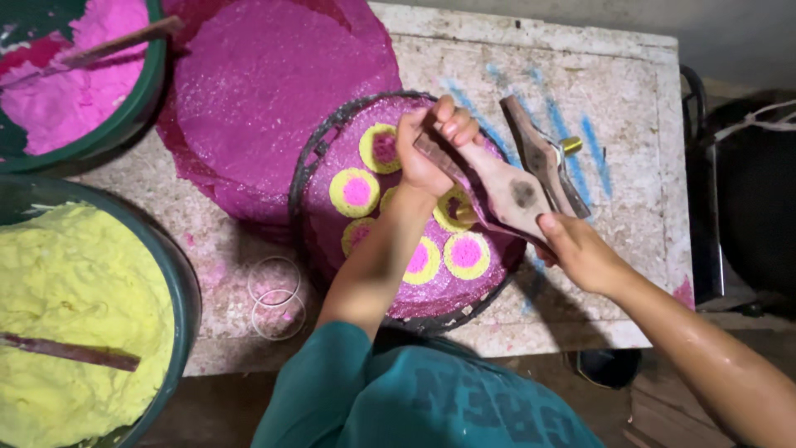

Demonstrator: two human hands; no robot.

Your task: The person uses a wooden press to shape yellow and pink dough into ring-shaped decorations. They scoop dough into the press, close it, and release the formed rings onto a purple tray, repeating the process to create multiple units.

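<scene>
You worked a wooden press [518, 187] over the magenta tray [332, 137].
Your left hand [427, 145] and right hand [580, 249] had fingers pinching its handles above yellow-pink discs [467, 254].

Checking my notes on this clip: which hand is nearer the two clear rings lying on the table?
Left. The left hand is above and right of the rings; the right hand is farther right.

The yellow basin [178, 274] and pink basin [145, 91] are cut off by the left edge.
</scene>
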